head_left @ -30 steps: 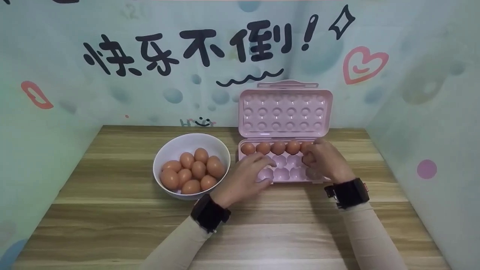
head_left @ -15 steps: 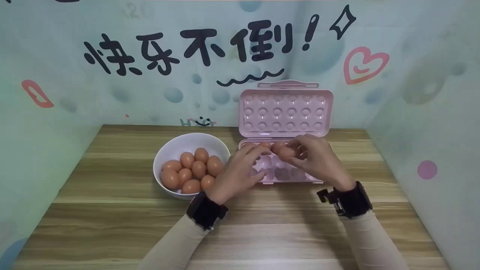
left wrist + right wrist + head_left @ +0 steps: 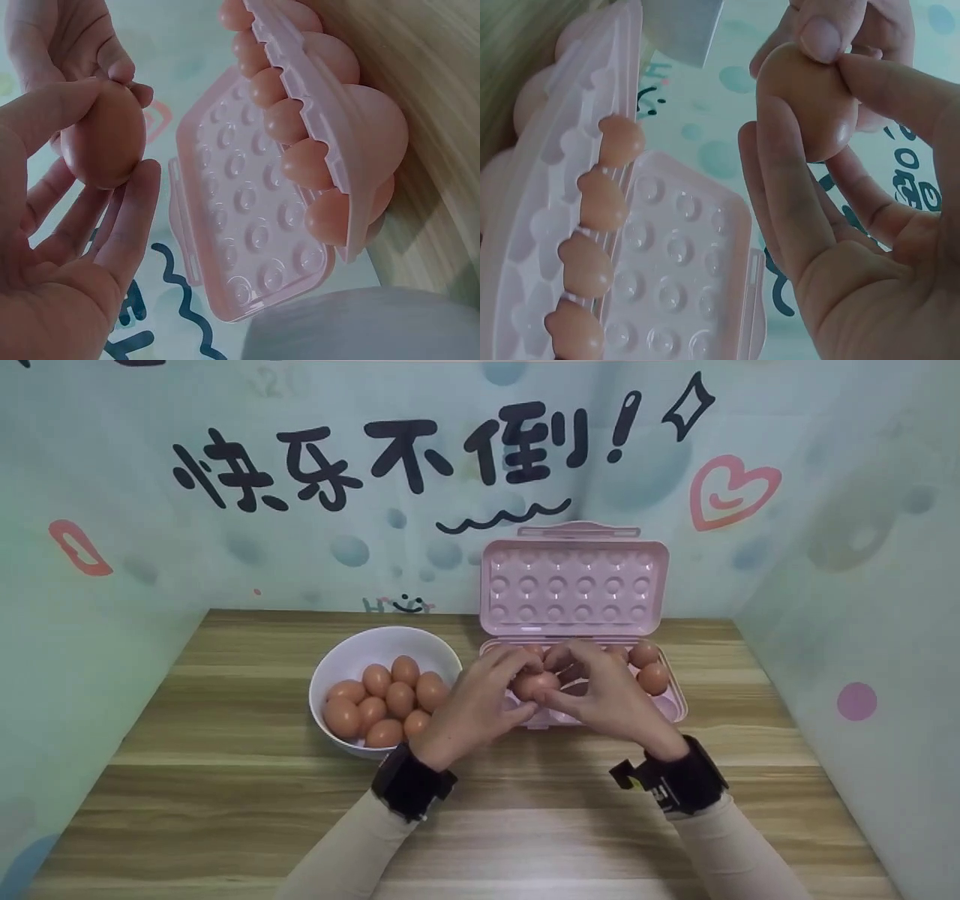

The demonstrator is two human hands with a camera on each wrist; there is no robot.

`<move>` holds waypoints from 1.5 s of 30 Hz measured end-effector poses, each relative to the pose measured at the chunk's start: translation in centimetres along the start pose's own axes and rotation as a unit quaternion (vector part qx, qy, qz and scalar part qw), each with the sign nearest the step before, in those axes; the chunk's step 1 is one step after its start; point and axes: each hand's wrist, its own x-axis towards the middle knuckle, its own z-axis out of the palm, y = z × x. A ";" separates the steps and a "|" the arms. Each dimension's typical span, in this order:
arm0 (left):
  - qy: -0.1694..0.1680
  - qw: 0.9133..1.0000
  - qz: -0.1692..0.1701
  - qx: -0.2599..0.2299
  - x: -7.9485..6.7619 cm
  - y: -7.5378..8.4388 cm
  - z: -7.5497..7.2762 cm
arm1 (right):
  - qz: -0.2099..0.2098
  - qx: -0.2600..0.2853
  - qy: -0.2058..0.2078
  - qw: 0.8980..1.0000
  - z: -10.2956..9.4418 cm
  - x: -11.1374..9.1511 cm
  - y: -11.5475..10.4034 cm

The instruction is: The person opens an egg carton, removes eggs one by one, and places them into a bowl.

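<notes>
The left hand (image 3: 476, 705) and right hand (image 3: 611, 697) pinch one brown egg (image 3: 535, 686) right of centre; behind them I lose much of the pink egg carton (image 3: 574, 624) and the lower-right rim of the white bowl (image 3: 351, 656).

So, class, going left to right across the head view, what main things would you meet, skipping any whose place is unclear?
White bowl → left hand → held egg → right hand → printed pink heart → purple dot.

On the backdrop (image 3: 457, 495) ahead of me: bold black characters (image 3: 412, 457), "快乐不倒!" Lower, small lettering (image 3: 371, 606) starting "H"; rest I can't read.
</notes>
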 end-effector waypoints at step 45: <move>-0.118 0.979 -0.142 0.088 -7.5 -6.7 -11.9 | -0.004 -0.141 0.019 0.990 -3.8 -0.2 1.5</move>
